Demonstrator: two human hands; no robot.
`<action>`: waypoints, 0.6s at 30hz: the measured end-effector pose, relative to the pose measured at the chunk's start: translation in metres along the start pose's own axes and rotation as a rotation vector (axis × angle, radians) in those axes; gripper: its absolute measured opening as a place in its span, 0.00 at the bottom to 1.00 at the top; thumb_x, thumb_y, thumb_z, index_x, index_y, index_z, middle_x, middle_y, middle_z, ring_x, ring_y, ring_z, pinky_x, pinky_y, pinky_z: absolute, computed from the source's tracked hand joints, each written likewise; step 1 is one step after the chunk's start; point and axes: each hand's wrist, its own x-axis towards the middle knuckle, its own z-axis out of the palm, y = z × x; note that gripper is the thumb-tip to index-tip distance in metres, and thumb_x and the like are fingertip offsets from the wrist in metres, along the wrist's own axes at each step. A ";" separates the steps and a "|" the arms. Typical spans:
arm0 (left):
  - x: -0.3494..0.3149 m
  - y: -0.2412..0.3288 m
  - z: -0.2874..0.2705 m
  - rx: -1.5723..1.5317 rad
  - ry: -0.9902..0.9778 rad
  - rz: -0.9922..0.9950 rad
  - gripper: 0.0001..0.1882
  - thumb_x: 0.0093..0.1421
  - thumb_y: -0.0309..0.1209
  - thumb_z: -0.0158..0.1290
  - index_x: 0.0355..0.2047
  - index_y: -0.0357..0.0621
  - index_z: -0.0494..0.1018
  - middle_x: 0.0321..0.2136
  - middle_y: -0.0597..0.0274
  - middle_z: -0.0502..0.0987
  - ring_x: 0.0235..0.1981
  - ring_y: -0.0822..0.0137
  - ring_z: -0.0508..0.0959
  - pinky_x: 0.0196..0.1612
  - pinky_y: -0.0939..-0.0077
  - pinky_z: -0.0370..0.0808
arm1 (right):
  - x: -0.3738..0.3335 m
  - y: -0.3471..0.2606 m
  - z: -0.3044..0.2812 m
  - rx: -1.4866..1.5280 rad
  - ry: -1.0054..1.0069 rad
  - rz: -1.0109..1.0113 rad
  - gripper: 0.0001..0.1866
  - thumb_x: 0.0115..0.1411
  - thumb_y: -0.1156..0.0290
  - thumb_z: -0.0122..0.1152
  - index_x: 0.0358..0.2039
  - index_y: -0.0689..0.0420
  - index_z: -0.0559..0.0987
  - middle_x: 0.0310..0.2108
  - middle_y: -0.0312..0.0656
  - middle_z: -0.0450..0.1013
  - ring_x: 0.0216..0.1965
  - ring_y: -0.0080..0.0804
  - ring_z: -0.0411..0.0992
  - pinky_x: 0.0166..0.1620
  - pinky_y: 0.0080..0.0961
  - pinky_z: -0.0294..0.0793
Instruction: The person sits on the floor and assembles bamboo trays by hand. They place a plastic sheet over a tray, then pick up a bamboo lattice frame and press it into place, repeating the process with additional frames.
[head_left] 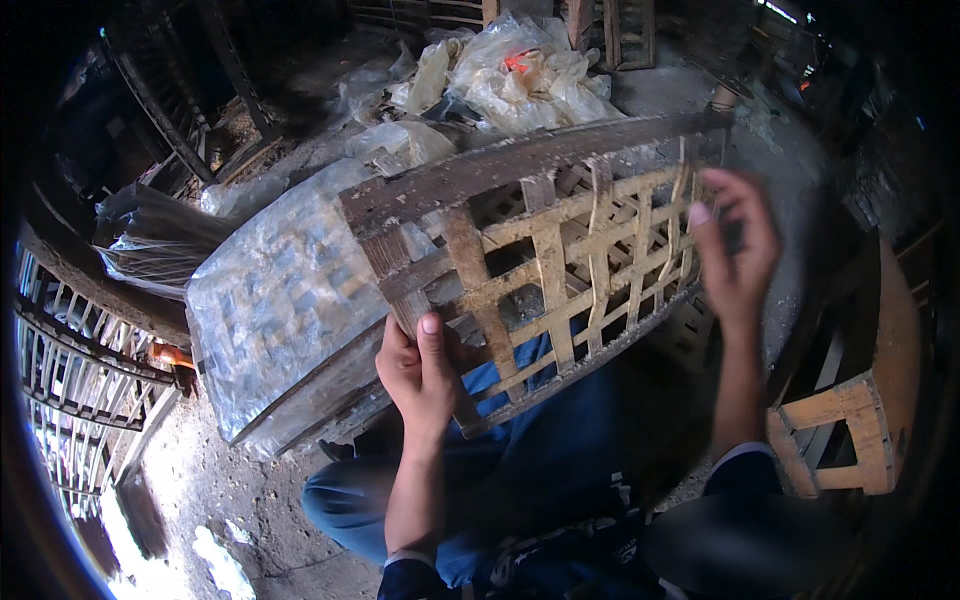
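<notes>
A dusty crate of woven bamboo strips in a dark wooden frame (548, 275) is tilted in front of me, above my lap. My left hand (415, 375) is closed round the frame's lower left end piece, thumb on the near face. At the far right end of the lattice my right hand (742, 250) is raised, thumb and fingers apart, slightly blurred. Whether its fingertips touch the frame I cannot tell. Cloudy clear plastic sheeting (285, 290) covers a similar lattice side to the left, against the crate's left end.
A heap of crumpled plastic sheets (530, 75) lies on the floor beyond the crate. Slatted racks (75, 365) stand along the left. An orange-brown wooden stool-like piece (840, 430) is at the right, and more wooden frames (628, 35) stand at the back.
</notes>
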 end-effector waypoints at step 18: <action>-0.004 0.005 0.001 -0.008 0.045 0.018 0.16 0.74 0.38 0.52 0.38 0.35 0.70 0.14 0.67 0.72 0.17 0.78 0.74 0.24 0.81 0.75 | 0.009 -0.032 0.102 0.366 0.150 0.365 0.16 0.55 0.66 0.80 0.36 0.63 0.84 0.23 0.27 0.71 0.24 0.12 0.66 0.26 0.14 0.63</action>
